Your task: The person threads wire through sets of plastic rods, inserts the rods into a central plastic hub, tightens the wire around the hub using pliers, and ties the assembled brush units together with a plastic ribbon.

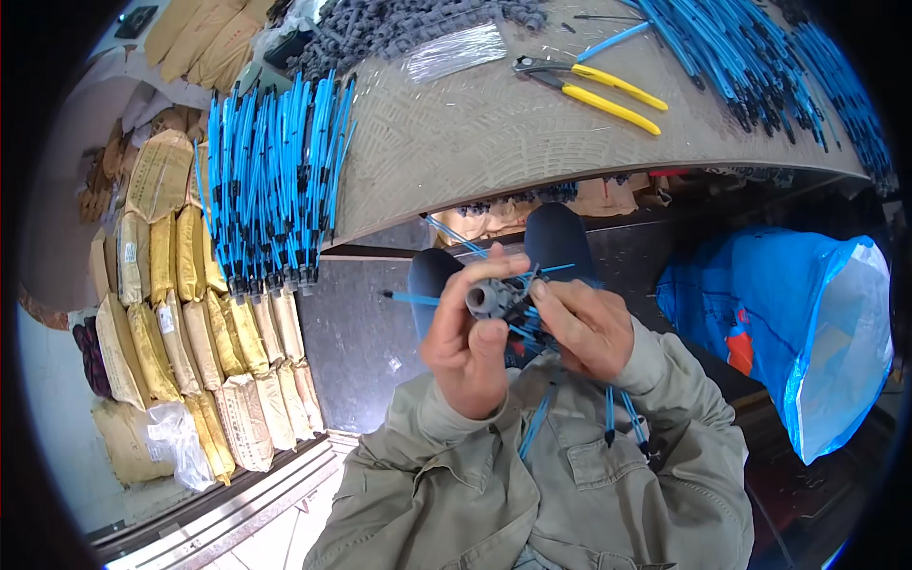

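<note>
Above my lap, my left hand (pixel 464 351) is wrapped round a grey plastic fitting (pixel 488 300), whose round hollow end faces up between thumb and fingers. Close by on the right, my right hand (pixel 591 331) is closed in a pinch at the fitting's side; what its fingertips grip is too small to make out. Thin blue rods stick out around both hands, one blue rod (pixel 414 298) with a dark tip pointing left. More blue rods (pixel 610 418) with black ends hang below, against my jacket. The middle of the bundle is hidden by my fingers.
Ahead stands a table (pixel 427 142) with yellow-handled cutters (pixel 613 98), a bundle of thin silvery wires (pixel 456 52), grey fittings (pixel 399 28) and blue rods (pixel 741 66). More blue rods (pixel 275 180) overhang its left edge. Stacked sacks (pixel 190 332) lie left, a blue bag (pixel 807 323) right.
</note>
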Demonstrator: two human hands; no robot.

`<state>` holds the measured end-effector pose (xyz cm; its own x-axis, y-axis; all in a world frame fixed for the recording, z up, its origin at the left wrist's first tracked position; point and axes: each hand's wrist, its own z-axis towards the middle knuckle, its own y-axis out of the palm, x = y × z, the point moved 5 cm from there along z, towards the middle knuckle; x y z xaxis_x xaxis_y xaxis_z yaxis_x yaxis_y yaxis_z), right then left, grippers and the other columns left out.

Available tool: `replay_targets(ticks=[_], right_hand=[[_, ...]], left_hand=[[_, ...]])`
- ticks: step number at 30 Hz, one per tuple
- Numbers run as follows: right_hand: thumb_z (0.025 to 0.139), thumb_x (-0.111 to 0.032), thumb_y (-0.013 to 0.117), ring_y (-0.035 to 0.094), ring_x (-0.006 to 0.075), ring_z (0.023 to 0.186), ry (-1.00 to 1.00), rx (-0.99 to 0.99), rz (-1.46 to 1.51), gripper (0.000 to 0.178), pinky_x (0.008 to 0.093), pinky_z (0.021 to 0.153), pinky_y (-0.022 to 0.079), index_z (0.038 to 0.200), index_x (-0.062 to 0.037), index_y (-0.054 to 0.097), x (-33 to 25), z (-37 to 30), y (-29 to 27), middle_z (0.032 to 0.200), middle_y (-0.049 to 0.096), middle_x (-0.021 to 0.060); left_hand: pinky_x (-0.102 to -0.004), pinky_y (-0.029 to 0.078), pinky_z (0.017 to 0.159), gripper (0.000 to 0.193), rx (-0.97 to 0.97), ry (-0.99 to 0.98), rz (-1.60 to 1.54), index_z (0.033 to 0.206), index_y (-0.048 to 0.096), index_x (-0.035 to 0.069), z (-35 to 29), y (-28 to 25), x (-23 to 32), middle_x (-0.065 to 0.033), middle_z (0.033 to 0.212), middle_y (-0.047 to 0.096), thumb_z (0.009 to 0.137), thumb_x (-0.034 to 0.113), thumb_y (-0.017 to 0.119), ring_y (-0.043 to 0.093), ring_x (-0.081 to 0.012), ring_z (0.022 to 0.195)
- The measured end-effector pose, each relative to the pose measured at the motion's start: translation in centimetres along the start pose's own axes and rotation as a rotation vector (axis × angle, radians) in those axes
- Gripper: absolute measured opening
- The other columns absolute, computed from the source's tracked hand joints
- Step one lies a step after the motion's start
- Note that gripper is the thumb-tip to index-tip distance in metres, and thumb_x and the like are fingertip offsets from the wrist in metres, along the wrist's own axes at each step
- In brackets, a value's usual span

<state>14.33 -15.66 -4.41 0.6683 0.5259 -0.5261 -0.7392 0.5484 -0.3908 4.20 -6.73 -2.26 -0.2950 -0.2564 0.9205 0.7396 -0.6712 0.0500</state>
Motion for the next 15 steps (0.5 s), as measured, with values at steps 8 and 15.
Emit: replay_targets(ticks=[8,15], right_hand=[[0.066,0.004,0.061,0.059,0.0236,0.067,0.078,0.07,-0.097,0.053,0.0294,0.054,0.048,0.118,0.0032,0.052,-1.3,-1.0,-0.4,0.091,0.06,0.0152],[0.072,0.001,0.061,0.059,0.0251,0.067,0.29,0.078,0.301,0.028,0.0293,0.052,0.046,0.099,-0.0024,0.059,-0.4,0.2,0.5,0.084,0.059,0.0112]], left_hand=[[-0.0487,0.024,0.105,0.037,-0.053,0.054,-0.028,0.113,0.031,-0.003,-1.1,1.9,-1.4,-0.0275,0.114,0.052,0.094,0.029,0.038,0.05,-0.0311,0.112],[-0.0511,0.025,0.104,0.04,-0.078,0.084,0.028,0.109,0.031,-0.001,-1.3,-0.1,-0.6,-0.0311,0.111,0.052,0.094,0.035,0.037,0.052,-0.0342,0.108]])
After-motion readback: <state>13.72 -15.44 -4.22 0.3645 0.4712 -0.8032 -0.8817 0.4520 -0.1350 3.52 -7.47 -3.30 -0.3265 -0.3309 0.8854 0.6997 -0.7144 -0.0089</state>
